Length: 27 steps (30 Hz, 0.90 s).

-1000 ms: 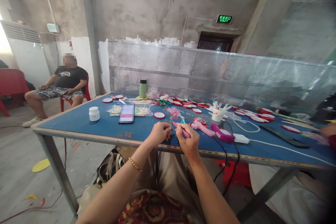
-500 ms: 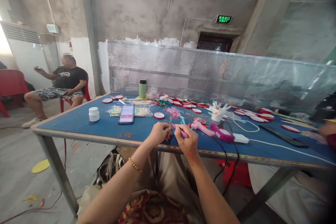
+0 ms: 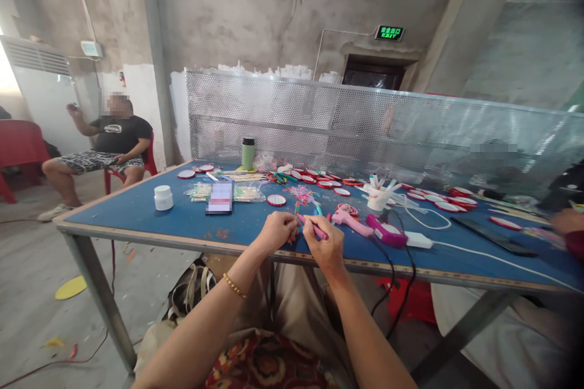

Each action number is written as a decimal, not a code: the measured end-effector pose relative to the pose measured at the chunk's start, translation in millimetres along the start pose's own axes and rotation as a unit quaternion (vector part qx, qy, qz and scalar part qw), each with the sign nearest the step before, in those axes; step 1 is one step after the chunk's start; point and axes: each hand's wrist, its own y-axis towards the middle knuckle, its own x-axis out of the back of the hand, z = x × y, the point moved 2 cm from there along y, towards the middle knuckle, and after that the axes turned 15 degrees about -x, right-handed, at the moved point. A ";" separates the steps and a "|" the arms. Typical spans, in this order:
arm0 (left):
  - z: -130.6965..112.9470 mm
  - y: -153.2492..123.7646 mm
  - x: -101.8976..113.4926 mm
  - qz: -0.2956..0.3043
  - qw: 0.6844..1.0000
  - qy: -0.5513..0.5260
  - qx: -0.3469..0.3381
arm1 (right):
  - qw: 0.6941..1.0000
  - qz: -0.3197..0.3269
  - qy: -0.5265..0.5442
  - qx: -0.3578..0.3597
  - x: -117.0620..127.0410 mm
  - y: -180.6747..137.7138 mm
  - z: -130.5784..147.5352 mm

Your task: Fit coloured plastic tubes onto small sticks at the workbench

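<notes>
My left hand (image 3: 279, 230) is closed near the table's front edge, its fingertips pinching a thin little piece with a green and orange end (image 3: 297, 209). Most of that piece is hidden by the fingers. Close beside it, my right hand (image 3: 326, 242) grips a purple pen-like tool (image 3: 319, 230), whose tip points toward the left fingertips. Whether the tip touches the piece I cannot tell. Just beyond the hands are a pile of small colourful bits (image 3: 305, 196) and a blue item (image 3: 318, 210). A pink glue gun (image 3: 352, 220) lies right of my right hand.
Left on the blue table (image 3: 137, 219) are a white jar (image 3: 163, 198), a phone (image 3: 219, 197) on bagged sticks and a green bottle (image 3: 247, 154). Red-rimmed discs (image 3: 276, 200), a cup of markers (image 3: 378, 197), a purple device (image 3: 387, 231) and cables lie about. Another person's hand (image 3: 566, 222) is at right.
My hands stay almost still, holding the same things. The seated person at the left has raised a hand toward the head. The other person's hand at far right has shifted slightly.
</notes>
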 end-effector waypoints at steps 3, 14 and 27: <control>0.4 0.1 -0.2 0.000 1.000 -0.001 -0.002 | 1.000 0.003 0.000 -0.004 -0.4 0.0 -0.6; 2.6 0.0 -0.3 0.001 1.000 -0.003 -0.001 | 1.000 0.002 0.009 0.006 -0.1 -1.0 -1.8; 6.2 1.6 0.7 0.009 0.999 0.033 -0.020 | 1.000 -0.007 0.002 0.014 0.4 0.7 0.0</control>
